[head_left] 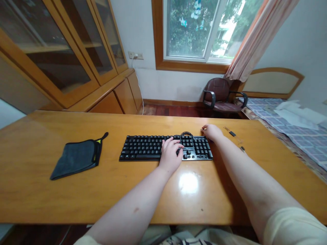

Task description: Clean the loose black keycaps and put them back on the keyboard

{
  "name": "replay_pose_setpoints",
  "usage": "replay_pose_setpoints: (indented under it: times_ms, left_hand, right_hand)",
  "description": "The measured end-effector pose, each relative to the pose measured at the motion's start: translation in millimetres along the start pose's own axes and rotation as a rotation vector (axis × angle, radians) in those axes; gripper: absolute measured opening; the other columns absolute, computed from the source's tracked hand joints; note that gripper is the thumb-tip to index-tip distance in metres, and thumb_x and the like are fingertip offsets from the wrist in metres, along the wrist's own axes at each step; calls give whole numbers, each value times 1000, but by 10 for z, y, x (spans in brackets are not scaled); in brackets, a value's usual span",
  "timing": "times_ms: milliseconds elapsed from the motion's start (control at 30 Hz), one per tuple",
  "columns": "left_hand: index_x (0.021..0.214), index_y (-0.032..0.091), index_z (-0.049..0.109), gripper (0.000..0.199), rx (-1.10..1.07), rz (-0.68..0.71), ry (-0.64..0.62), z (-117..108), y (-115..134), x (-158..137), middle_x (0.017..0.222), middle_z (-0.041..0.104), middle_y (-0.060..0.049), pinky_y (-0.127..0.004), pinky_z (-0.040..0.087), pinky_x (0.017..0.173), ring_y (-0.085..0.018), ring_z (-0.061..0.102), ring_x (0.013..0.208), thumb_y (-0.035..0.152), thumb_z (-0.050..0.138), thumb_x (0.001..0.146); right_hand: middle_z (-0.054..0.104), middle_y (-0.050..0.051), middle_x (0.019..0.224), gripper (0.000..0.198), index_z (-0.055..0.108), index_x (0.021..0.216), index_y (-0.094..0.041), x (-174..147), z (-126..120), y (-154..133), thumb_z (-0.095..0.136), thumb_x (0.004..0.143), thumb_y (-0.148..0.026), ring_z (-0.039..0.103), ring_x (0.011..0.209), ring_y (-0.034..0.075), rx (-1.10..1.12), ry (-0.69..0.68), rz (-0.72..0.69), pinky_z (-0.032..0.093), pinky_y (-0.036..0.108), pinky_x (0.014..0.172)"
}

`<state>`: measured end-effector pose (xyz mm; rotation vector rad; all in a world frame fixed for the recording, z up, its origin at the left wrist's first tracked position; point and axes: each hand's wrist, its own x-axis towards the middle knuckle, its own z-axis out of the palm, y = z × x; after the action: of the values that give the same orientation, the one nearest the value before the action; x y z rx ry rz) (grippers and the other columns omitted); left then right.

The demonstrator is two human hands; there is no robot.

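Observation:
A black keyboard (141, 148) lies across the middle of the wooden table. My left hand (171, 151) rests on its keys right of centre, fingers spread and apart. Just beyond the keyboard's back right corner is my right hand (212, 132), its fingertips pinched together near the tabletop. Whatever is between them is too small and hidden to make out. A dark loop (186, 133) shows at the keyboard's back edge. Right of my right hand lie a small dark piece with thin wire-like ends (232, 133) and a similar small piece (242, 148).
A folded dark grey cloth (79, 156) with a hanging loop lies on the left of the table (114, 194). Past the far edge stand a brown armchair (221, 93), a bed (288, 115) and glass-fronted cabinets (76, 90). A window is behind.

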<state>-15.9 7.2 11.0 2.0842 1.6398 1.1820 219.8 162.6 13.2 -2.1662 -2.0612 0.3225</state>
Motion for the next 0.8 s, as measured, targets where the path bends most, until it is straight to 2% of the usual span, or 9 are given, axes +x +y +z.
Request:
replay_pose_setpoints:
  times_ms: [167,233,333,433,533,700,800]
  left_hand:
    - [82,24,65,14,-33,8,9,3,-4,-5,106,64,-2,-55,16,109,-24,42,120,16,54,78]
    - [82,23,65,14,-75,20,23,12,-15,-7,105,64,-3,-54,17,109,-25,43,120,15,54,77]
    - [87,21,65,15,-263,-1,28,40,-22,-10,107,62,-6,-48,31,104,-23,48,114,17,54,78]
    - [104,19,62,24,-658,-168,-27,86,-4,-11,113,58,-10,-39,48,89,-21,57,102,24,54,81]
    - [109,17,60,32,-1023,-406,-131,122,23,-4,110,62,-11,-34,52,80,-18,62,91,30,57,80]
    - [89,13,66,21,-1156,-629,-248,126,27,22,90,68,-7,-29,52,78,-14,63,81,26,67,72]
    - [88,14,66,21,-1252,-683,-245,125,25,25,88,68,-6,-29,51,81,-13,63,80,22,70,69]
  right_hand:
    - [69,9,79,31,68,100,-18,-76,-69,-19,55,78,-36,63,75,20,38,51,1,43,27,66]
    - [67,7,70,31,67,101,-17,-199,-149,-69,53,80,-34,61,64,17,92,88,-11,42,26,61]
    - [60,2,56,30,68,98,-16,-539,-276,-243,54,79,-35,55,51,15,303,176,-89,39,25,51]
    - [53,-1,50,28,70,92,-18,-1003,-310,-506,55,78,-37,51,49,14,453,232,-195,36,24,49]
    - [53,-3,51,26,70,92,-20,-1400,-199,-731,55,78,-36,49,49,12,519,119,-302,35,23,49]
    - [51,-3,53,25,67,99,-25,-1616,52,-781,51,82,-35,49,51,14,476,82,-374,34,25,50]
    - [56,-1,63,25,64,101,-24,-1608,130,-681,48,83,-32,52,60,16,578,155,-435,39,27,57]
